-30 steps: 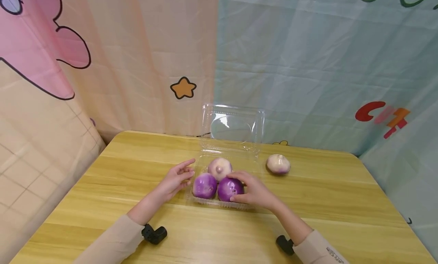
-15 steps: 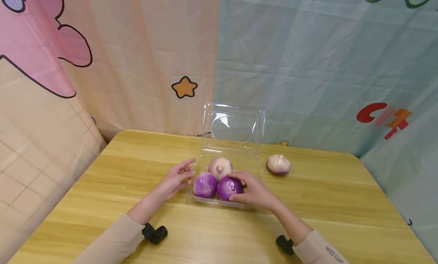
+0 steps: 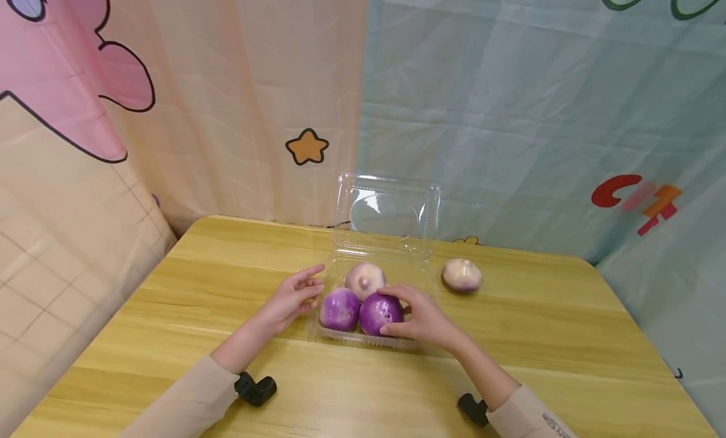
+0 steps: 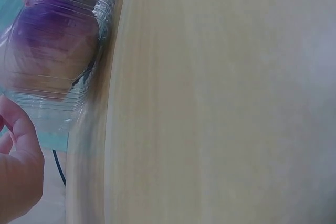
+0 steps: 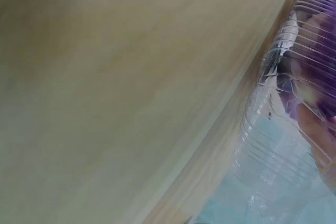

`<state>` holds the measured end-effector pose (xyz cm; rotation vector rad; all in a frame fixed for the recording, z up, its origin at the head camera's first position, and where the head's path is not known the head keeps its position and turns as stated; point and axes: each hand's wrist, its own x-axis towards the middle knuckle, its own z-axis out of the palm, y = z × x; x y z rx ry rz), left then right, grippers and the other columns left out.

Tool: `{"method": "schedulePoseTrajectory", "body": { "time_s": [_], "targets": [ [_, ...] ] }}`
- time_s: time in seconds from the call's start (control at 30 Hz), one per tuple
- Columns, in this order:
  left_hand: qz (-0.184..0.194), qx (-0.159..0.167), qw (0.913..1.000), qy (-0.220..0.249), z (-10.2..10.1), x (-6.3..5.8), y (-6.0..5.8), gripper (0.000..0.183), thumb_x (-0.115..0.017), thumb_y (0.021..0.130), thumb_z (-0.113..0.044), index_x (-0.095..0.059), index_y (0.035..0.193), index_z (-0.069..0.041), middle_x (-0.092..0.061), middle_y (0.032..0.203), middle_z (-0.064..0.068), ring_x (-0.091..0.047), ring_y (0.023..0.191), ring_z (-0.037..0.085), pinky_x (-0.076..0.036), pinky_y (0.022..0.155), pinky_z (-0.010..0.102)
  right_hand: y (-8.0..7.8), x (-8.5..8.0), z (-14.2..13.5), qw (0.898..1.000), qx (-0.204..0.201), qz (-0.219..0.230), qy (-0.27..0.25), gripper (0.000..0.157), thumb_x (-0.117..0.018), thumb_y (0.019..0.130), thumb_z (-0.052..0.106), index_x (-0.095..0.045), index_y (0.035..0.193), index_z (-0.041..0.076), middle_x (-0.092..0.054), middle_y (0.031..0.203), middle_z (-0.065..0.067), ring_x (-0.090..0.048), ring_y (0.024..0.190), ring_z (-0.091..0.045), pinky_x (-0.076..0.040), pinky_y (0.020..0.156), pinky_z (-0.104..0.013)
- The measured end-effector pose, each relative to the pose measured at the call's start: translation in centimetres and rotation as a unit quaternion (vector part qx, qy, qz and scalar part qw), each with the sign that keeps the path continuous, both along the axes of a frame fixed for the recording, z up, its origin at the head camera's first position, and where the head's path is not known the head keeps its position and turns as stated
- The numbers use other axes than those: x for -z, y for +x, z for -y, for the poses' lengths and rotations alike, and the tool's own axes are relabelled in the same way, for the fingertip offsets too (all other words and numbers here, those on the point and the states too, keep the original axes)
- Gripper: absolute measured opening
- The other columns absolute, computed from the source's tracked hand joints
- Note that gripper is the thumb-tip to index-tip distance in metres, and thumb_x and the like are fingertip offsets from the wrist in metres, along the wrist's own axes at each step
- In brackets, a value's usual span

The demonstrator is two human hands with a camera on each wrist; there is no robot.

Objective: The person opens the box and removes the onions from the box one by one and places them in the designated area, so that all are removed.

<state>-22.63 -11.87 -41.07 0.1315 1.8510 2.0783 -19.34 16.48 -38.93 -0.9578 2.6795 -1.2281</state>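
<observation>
In the head view, a clear plastic clamshell box [image 3: 371, 341] stands with its lid [image 3: 388, 214] raised at the back. Inside lie three glossy round purple-and-white turnips: a pale one [image 3: 363, 279] behind, a purple one [image 3: 339, 309] front left and a darker purple one [image 3: 379, 313] front right. My right hand [image 3: 422, 315] grips the front-right turnip, thumb at its front and fingers over its far side. Beside the box's left wall, my left hand [image 3: 290, 302] has loosely bent fingers around no object; the left wrist view puts its fingertips [image 4: 13, 111] right at the box corner.
Another whitish turnip [image 3: 462, 275] sits on the wooden table [image 3: 227, 280] to the right of the box. A printed cloth curtain [image 3: 249, 110] hangs behind the table's back edge. Black wrist cameras sit under both sleeves.
The head view has shifted slightly. Both hands keep their places, the right one still gripping the front-right turnip, which has turned slightly.
</observation>
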Motion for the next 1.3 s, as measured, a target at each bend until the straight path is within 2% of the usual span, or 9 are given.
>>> {"method": "schedulePoseTrajectory", "body": {
  "time_s": [0.4, 0.6, 0.87, 1.13, 1.3],
  "targets": [
    [0.001, -0.008, 0.9999, -0.007, -0.1, -0.3, 0.2, 0.053, -0.048, 0.094, 0.000, -0.030, 0.144, -0.002, -0.045, 0.101, 0.004, -0.047, 0.075, 0.007, -0.045, 0.064, 0.015, 0.1, -0.2, -0.5, 1.000, 0.012, 0.006, -0.004, 0.059, -0.079, 0.075, 0.024, -0.055, 0.126, 0.007, -0.054, 0.122, -0.013, -0.054, 0.107, -0.026, -0.053, 0.078, -0.030],
    [0.001, -0.007, 1.0000, -0.006, -0.1, -0.2, 0.2, 0.053, -0.048, 0.094, 0.000, -0.029, 0.144, -0.002, -0.044, 0.101, 0.004, -0.047, 0.076, 0.008, -0.045, 0.064, 0.016, 0.3, -0.4, -0.6, 1.000, 0.010, 0.006, -0.016, 0.059, -0.078, 0.075, 0.023, -0.055, 0.126, 0.005, -0.054, 0.121, -0.015, -0.054, 0.106, -0.028, -0.053, 0.078, -0.031],
    [0.003, -0.010, 0.9999, -0.007, -0.1, -0.2, 0.2, 0.053, -0.048, 0.094, 0.000, -0.030, 0.144, -0.002, -0.044, 0.102, 0.005, -0.047, 0.076, 0.008, -0.045, 0.064, 0.015, 0.4, -0.8, -0.8, 0.999, 0.041, 0.009, -0.021, 0.060, -0.079, 0.074, 0.023, -0.055, 0.128, 0.010, -0.053, 0.123, -0.010, -0.054, 0.106, -0.025, -0.052, 0.080, -0.030],
    [0.007, -0.013, 0.9999, -0.008, -0.3, -0.2, 0.1, 0.053, -0.049, 0.094, 0.000, -0.031, 0.144, -0.003, -0.044, 0.101, 0.004, -0.047, 0.074, 0.008, -0.045, 0.063, 0.015, 0.4, -1.2, -1.1, 0.998, 0.035, 0.009, -0.044, 0.063, -0.080, 0.073, 0.021, -0.054, 0.128, 0.007, -0.053, 0.122, -0.013, -0.054, 0.104, -0.029, -0.053, 0.078, -0.033],
    [0.003, -0.013, 0.9999, -0.011, -0.2, -0.2, 0.1, 0.053, -0.048, 0.094, 0.000, -0.030, 0.144, -0.003, -0.044, 0.101, 0.004, -0.047, 0.075, 0.008, -0.045, 0.064, 0.015, 0.3, -1.4, -1.4, 0.998, 0.046, 0.008, -0.049, 0.062, -0.080, 0.072, 0.018, -0.055, 0.127, 0.007, -0.052, 0.124, -0.014, -0.054, 0.106, -0.029, -0.053, 0.077, -0.029]
  ]
}}
